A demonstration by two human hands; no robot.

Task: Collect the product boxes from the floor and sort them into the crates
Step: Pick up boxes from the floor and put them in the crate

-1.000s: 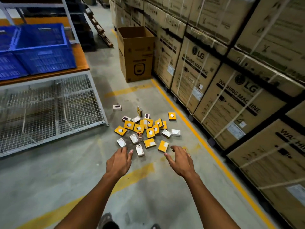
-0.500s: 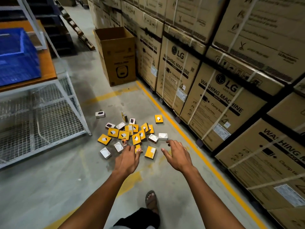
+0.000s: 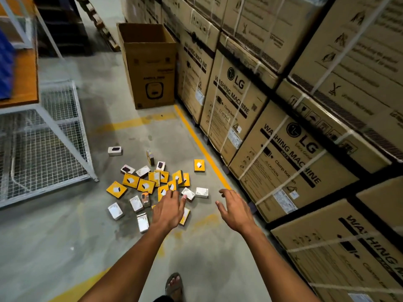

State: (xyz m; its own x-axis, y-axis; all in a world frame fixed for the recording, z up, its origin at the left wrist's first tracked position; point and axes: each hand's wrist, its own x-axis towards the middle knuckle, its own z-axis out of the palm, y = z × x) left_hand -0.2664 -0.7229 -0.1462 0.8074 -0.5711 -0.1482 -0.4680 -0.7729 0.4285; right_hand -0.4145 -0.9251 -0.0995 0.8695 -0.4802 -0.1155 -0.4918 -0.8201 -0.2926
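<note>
Premises: warehouse or stockroom aisle, appliance storage.

Evidence, right side: large cartons point(image 3: 283, 162) printed "LG" and "WASHING MACHINE", bound with white straps, stacked in rows at least two tiers high and running the length of the aisle. One open-topped brown carton point(image 3: 150, 66) stands on the floor at the end of the row.

Floor: bare grey concrete point(image 3: 54, 247), marked with painted yellow lines point(image 3: 202, 149) along the stacks and across the lane.

Left side: metal rack with wire-mesh panels point(image 3: 43, 144) and an orange shelf board point(image 3: 24, 79); a blue plastic crate point(image 3: 5, 68) sits on it at the frame edge. Lighting dim.
</note>
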